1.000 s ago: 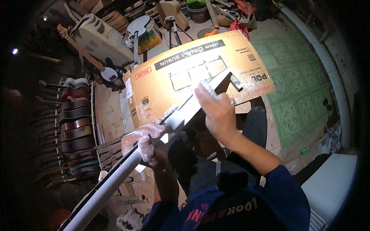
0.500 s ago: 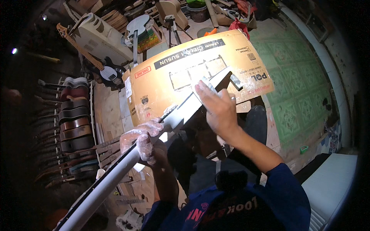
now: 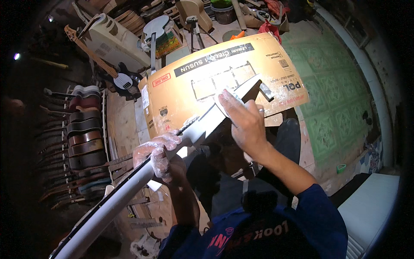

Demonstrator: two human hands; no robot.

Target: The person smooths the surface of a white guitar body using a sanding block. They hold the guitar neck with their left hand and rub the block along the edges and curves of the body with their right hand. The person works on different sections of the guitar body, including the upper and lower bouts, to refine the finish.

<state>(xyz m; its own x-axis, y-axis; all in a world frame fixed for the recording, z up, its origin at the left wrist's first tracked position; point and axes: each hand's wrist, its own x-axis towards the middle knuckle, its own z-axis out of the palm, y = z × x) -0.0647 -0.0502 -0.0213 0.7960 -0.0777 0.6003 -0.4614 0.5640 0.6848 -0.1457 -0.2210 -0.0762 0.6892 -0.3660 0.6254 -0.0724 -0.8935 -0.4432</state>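
Note:
A white guitar neck [image 3: 113, 195] with a dark edge slants from the lower left up to the middle. Its white headstock [image 3: 207, 124] lies over a cardboard sheet. My left hand [image 3: 158, 151], dusted with white powder, is closed around the neck just below the headstock. The fingers of my right hand [image 3: 246, 123] are pressed together along the headstock, gripping a small pale piece [image 3: 224, 93] that looks like sandpaper. White dust coats those fingertips too. The palm side of my right hand is hidden.
The printed cardboard sheet [image 3: 177, 97] lies beneath the headstock, with white dust on it. Several guitar bodies [image 3: 86, 128] stand racked at the left. A dark bass guitar [image 3: 123, 81] leans behind them. Green patterned floor [image 3: 327, 103] lies at the right, beside a pale bench [image 3: 371, 207].
The near end of the neck has swung slightly to the left. My left hand keeps its hold, and my right hand stays at almost the same spot on the headstock.

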